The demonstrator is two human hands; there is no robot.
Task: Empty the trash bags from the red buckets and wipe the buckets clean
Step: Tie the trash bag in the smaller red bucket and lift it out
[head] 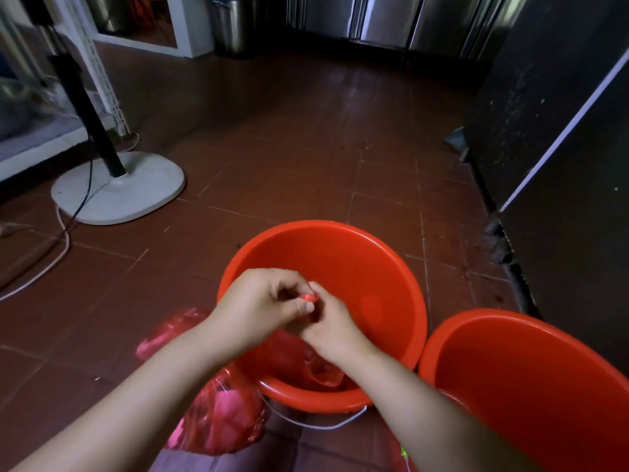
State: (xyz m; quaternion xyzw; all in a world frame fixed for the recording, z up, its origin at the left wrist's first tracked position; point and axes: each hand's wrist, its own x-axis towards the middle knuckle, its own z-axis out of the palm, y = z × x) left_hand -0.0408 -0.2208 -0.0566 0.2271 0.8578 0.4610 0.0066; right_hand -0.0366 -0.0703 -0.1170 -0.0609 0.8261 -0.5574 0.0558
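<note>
Two red buckets stand on the floor: one (357,267) in the middle, a second (531,379) at the lower right. Over the middle bucket's near side, my left hand (269,301) and my right hand (330,325) meet, both pinching the twisted top of a red trash bag (308,364) that hangs down inside the bucket. A tied red trash bag (221,417) lies on the floor beside the bucket's left side, under my left forearm. The second bucket's inside looks bare.
A white fan base (119,189) with a black pole and loose cords (51,257) sits at the left. A dark steel cabinet (561,148) runs along the right. Steel bins (235,25) and cabinets stand at the back. Brown floor tiles lie between.
</note>
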